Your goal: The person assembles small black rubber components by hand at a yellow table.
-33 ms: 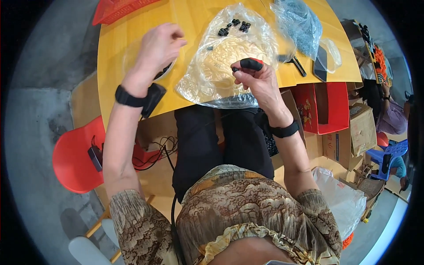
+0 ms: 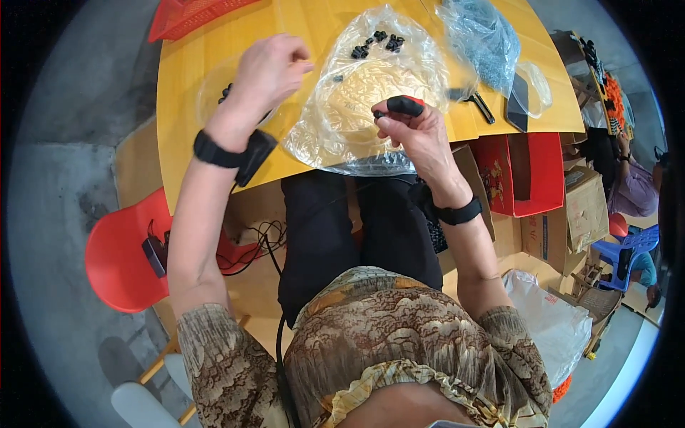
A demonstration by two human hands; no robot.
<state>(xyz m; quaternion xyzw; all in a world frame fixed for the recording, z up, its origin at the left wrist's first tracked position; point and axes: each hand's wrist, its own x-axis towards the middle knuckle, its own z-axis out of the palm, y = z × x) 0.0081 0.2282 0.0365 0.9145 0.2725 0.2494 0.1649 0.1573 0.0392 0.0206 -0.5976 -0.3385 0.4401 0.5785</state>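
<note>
My right hand [image 2: 421, 135] pinches a small black part [image 2: 379, 114] between thumb and index finger, above the clear plastic bag [image 2: 321, 128]. A black finger cot [image 2: 405, 105] with a red edge covers that index finger. My left hand [image 2: 275, 75] hovers left of the bag, over a clear round dish [image 2: 203, 93]. Its fingers are curled together, and whatever they hold, if anything, is hidden. Some black pieces [image 2: 226, 93] show in the dish beside my left wrist. Farther off, several small black parts [image 2: 378, 44] lie in loose clusters on the bag.
On the yellow table [image 2: 178, 143], a bluish plastic bag [image 2: 492, 50] of small pieces lies at the far right, near a black-handled tool [image 2: 481, 107] and a dark phone [image 2: 517, 107]. A red basket [image 2: 193, 18] stands far left. Below the right edge is a red box [image 2: 528, 171].
My left hand has shifted slightly to the right, uncovering black pieces in the dish. My right hand stays nearly in place with its black part.
</note>
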